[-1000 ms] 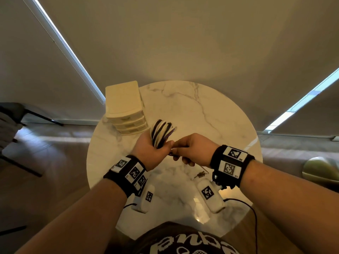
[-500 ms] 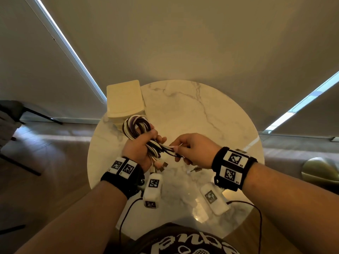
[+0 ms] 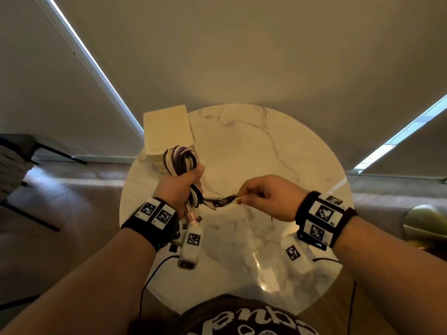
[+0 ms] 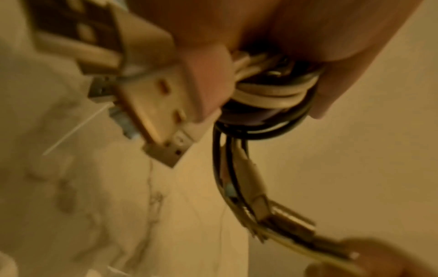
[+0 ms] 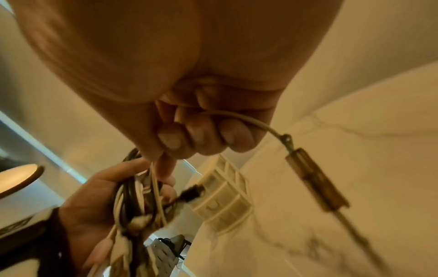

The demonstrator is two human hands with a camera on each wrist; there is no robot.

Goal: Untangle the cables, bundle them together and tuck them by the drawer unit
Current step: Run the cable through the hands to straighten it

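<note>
Clamping the coiled cable bundle (image 3: pixel 180 158) in the left hand (image 3: pixel 177 189) keeps its loops together while the right hand (image 3: pixel 268 197) pinches a loose cable end (image 3: pixel 226 200), seemingly to wrap it round.

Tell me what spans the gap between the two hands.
Head view: loose cable ends run from the bundle gripped in the left hand to the right hand pinching them.

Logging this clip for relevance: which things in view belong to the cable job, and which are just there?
Job:
- cables, gripped by the left hand
- cable end, pinched by the right hand
- drawer unit

Just there:
- table
- chair
- round gold object
</note>
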